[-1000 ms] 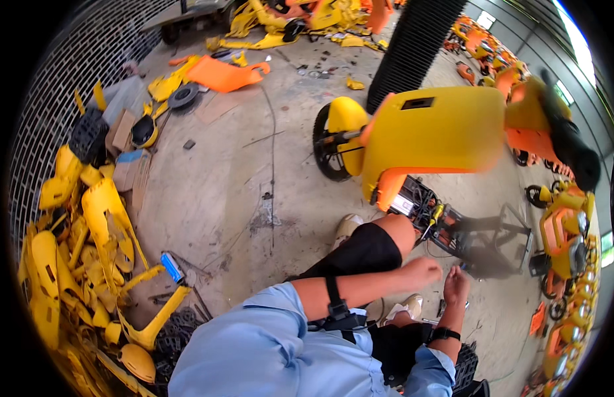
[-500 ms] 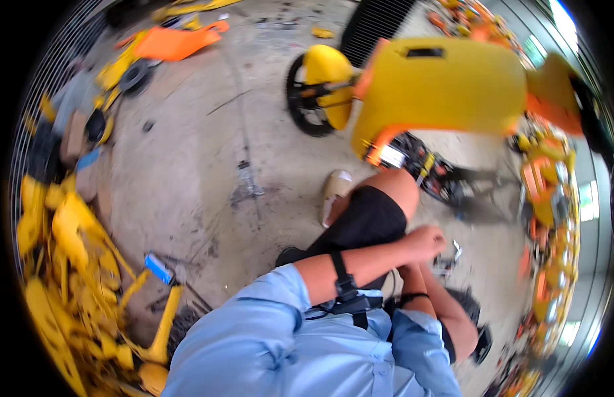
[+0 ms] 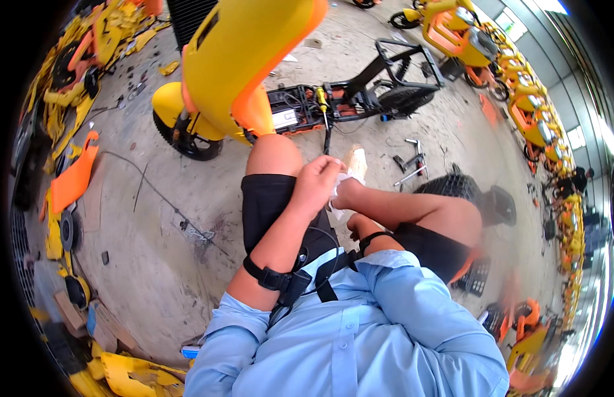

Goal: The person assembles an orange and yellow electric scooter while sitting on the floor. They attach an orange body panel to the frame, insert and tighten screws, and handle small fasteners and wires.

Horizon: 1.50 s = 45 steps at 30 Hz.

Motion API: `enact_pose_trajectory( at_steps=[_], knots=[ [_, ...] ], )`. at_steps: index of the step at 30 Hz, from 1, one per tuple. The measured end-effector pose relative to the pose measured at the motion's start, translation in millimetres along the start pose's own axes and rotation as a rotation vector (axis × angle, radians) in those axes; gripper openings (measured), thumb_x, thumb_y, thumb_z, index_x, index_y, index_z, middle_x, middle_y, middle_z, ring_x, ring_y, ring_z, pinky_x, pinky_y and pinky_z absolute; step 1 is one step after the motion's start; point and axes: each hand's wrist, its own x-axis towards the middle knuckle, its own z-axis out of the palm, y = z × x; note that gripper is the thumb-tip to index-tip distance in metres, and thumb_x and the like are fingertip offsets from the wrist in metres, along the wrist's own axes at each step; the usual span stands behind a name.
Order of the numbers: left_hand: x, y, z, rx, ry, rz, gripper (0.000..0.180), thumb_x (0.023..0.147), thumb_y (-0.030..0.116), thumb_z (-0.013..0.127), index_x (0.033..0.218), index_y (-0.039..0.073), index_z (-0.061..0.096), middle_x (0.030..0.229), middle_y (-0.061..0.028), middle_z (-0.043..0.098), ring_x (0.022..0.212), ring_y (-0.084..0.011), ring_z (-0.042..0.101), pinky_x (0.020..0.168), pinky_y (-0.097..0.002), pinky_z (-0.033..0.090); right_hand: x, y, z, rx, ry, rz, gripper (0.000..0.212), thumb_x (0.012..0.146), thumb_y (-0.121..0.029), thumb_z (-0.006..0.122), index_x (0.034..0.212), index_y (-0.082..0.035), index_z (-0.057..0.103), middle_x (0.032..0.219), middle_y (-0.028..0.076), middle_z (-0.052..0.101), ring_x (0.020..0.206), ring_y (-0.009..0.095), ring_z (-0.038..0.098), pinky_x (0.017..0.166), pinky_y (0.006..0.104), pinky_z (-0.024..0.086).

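Note:
My left hand (image 3: pixel 317 180) is raised beside my knee and the lower leg with the beige shoe (image 3: pixel 355 162). Its fingers are pinched together; what they hold, if anything, does not show. A white sock (image 3: pixel 340 193) shows just beside those fingers. Lower and to the right, my right hand (image 3: pixel 361 226) hangs close to my lap below the bent leg, its fingers mostly hidden. In front of me stands a yellow and orange scooter (image 3: pixel 244 56) with its black frame (image 3: pixel 360 89) bared. A screwdriver with a yellow handle (image 3: pixel 321 99) rests upon that frame.
Metal hand tools (image 3: pixel 413 162) lie on the concrete floor to the right. An orange panel (image 3: pixel 75 173) and piles of yellow body parts (image 3: pixel 115 33) line the left side. Rows of yellow scooters (image 3: pixel 528 99) stand along the right. A black keypad-like object (image 3: pixel 478 278) is beside my right thigh.
My view has swung to the right, so the scooter now appears farther left. My left hand has come away from the right hand, which it partly covered before.

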Motion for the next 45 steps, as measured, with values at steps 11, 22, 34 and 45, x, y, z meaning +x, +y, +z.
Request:
enact_pose_trajectory(
  at_steps=[11, 22, 34, 45],
  knots=[
    [1, 20, 10, 0.007, 0.044, -0.192, 0.02, 0.1, 0.021, 0.051, 0.1, 0.003, 0.06, 0.063, 0.0057, 0.04, 0.049, -0.0026, 0.035, 0.045, -0.02, 0.029, -4, -13, 7, -0.638, -0.075, 0.017, 0.023, 0.087, -0.018, 0.061, 0.102, -0.007, 0.073, 0.113, 0.017, 0.069, 0.103, 0.032, 0.067, 0.085, 0.0416, 0.053],
    [76, 53, 83, 0.118, 0.075, -0.197, 0.022, 0.101, 0.023, 0.05, 0.1, 0.002, 0.058, 0.064, 0.0036, 0.04, 0.051, -0.0056, 0.037, 0.047, -0.0215, 0.031, 31, -58, 1, 0.244, 0.544, -0.426, 0.027, 0.081, -0.029, 0.066, 0.095, -0.007, 0.074, 0.094, 0.015, 0.071, 0.086, 0.032, 0.068, 0.076, 0.0413, 0.053],
    [204, 77, 103, -0.001, -0.12, -0.123, 0.023, 0.1, 0.023, 0.051, 0.108, 0.002, 0.056, 0.071, 0.0021, 0.044, 0.06, -0.0072, 0.041, 0.054, -0.0227, 0.035, -87, -173, -153, 0.644, 0.346, -0.758, 0.021, 0.082, -0.02, 0.062, 0.089, -0.003, 0.073, 0.085, 0.018, 0.07, 0.079, 0.032, 0.068, 0.073, 0.0396, 0.054],
    [254, 24, 25, -0.128, 0.104, -0.316, 0.032, 0.096, 0.017, 0.052, 0.12, -0.005, 0.052, 0.103, -0.0103, 0.055, 0.086, -0.0166, 0.053, 0.077, -0.0283, 0.05, -140, -174, -288, 0.544, 0.364, -0.779, 0.024, 0.089, -0.018, 0.062, 0.104, -0.001, 0.069, 0.085, 0.004, 0.067, 0.076, 0.013, 0.061, 0.069, 0.0284, 0.05]
  ],
)
